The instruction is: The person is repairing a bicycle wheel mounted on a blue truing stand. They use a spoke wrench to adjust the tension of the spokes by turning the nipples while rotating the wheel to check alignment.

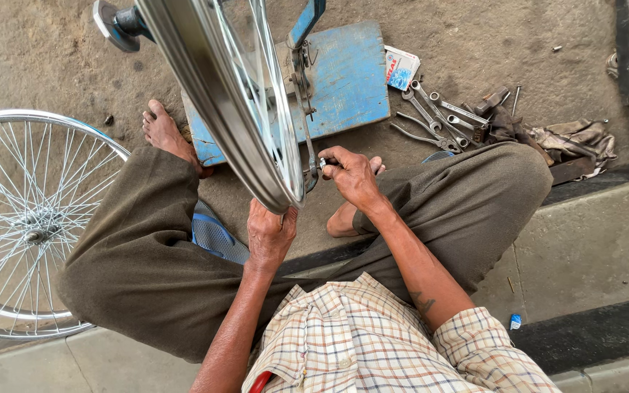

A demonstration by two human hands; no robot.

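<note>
A shiny spoked bicycle wheel rim (216,94) stands upright in a blue truing stand (343,76) in front of me. My left hand (269,231) grips the near bottom edge of the rim from below. My right hand (351,175) is closed on a small metal spoke tool (323,164) beside the rim's right side, close to the stand's arm (305,109). I sit with my knees spread and bare feet on the dirt.
A second spoked wheel (27,222) lies flat at the left. Several wrenches (434,120), a small box (400,67) and a rag (573,138) lie on the ground at the right. A blue sandal (216,239) lies under my left leg. A concrete step (591,244) runs beneath me.
</note>
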